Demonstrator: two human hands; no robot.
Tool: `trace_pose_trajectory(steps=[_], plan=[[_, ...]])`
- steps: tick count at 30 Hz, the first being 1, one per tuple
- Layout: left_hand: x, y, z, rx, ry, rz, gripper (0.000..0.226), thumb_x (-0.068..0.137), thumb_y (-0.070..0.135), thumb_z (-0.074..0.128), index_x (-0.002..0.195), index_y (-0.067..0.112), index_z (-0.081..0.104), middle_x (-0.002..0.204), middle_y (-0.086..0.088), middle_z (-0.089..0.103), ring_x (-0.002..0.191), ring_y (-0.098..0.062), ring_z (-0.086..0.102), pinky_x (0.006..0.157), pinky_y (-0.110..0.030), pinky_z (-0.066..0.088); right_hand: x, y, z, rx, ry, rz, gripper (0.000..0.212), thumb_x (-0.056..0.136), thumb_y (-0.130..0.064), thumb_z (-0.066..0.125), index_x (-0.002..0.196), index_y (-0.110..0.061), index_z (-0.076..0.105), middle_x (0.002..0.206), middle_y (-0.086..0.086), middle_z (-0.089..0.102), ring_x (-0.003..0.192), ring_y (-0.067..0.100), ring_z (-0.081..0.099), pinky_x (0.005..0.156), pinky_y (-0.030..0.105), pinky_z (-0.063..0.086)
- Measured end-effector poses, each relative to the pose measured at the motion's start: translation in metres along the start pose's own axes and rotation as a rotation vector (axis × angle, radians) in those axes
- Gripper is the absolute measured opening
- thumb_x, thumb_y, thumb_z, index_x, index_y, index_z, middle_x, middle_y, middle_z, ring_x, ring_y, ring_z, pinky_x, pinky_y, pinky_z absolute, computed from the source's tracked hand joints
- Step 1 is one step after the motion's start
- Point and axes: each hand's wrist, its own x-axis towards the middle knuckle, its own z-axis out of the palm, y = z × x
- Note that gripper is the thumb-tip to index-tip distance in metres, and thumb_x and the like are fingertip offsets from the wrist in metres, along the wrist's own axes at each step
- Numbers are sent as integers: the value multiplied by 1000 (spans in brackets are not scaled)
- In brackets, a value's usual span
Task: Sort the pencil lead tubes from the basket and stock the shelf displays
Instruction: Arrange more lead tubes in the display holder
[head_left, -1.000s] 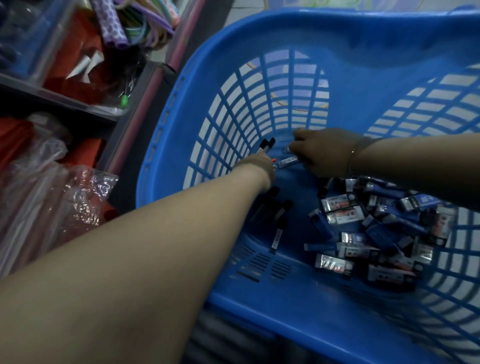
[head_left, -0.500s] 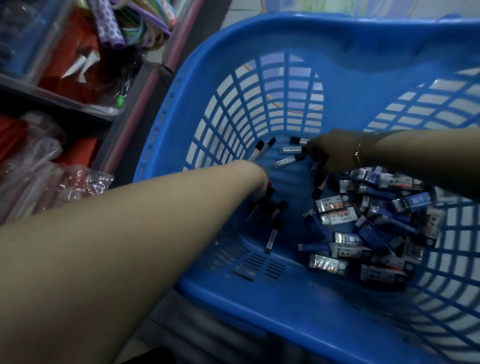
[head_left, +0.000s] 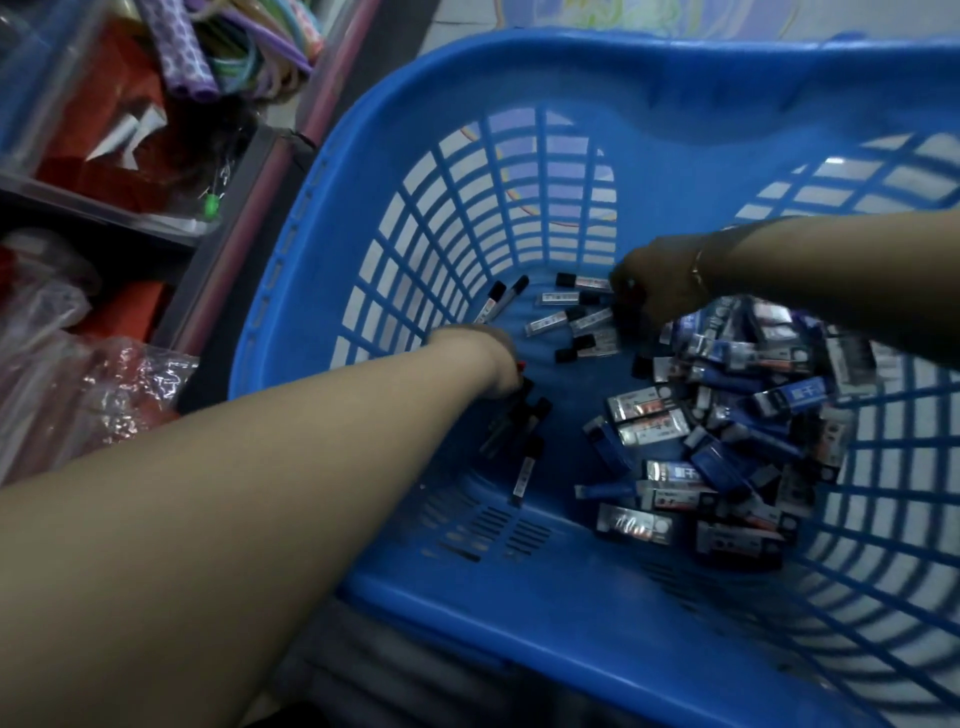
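Observation:
A blue plastic basket (head_left: 545, 597) holds the pencil lead tubes. Boxed blue and silver lead packs (head_left: 727, 441) are heaped at its right. Clear tubes with black caps (head_left: 571, 322) lie in a loose group at the far end, and two more lean on the slatted wall (head_left: 501, 301). Dark slim tubes (head_left: 524, 431) lie under my left hand (head_left: 496, 361), whose fingers are hidden behind the wrist; a red bit shows at them. My right hand (head_left: 649, 286), with a bracelet, reaches down with curled fingers at the edge of the clear tubes; its grip is too dark to read.
A shelf unit (head_left: 228, 218) stands left of the basket, with red packets and coloured rolls (head_left: 176, 57) in a tray. Crinkled plastic bags (head_left: 78, 374) lie lower left. Pale floor shows beyond the basket's far rim.
My right hand has let go of a clear tube at the far end and shifted right towards the heap. My left hand dropped lower onto the dark tubes. The view has shifted slightly.

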Motion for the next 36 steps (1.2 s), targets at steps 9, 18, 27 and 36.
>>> trace_pose_trajectory(steps=[9, 18, 27, 36], plan=[[-1, -5, -18, -794, -5, 88, 36, 94, 31, 40, 66, 13, 54, 51, 0, 61, 33, -8, 43, 38, -13, 28, -4, -9, 32, -118, 150, -88, 24, 85, -36, 60, 104, -20, 60, 107, 7, 64, 97, 27, 60, 71, 29, 44], [-14, -12, -30, -869, -126, -8, 36, 98, 31, 34, 71, 15, 52, 64, -2, 58, 45, -11, 37, 37, -12, 24, -7, 3, 12, -12, 192, 111, 17, 83, -16, 58, 98, -14, 65, 100, 14, 65, 90, 31, 62, 73, 30, 49], [-13, -9, -21, -752, -215, -61, 38, 99, 29, 31, 73, 14, 54, 66, -2, 59, 41, -8, 36, 36, -11, 25, -8, 6, 22, 332, 147, 75, 28, 81, -7, 58, 100, -23, 71, 91, 0, 65, 82, 18, 57, 74, 22, 43], [-16, -4, -17, -750, -217, -40, 38, 100, 31, 32, 75, 13, 55, 61, 0, 57, 45, -9, 38, 36, -11, 26, -9, 1, 31, -179, 113, -78, 32, 86, -42, 58, 111, -23, 61, 112, 2, 57, 101, 25, 58, 75, 30, 49]])
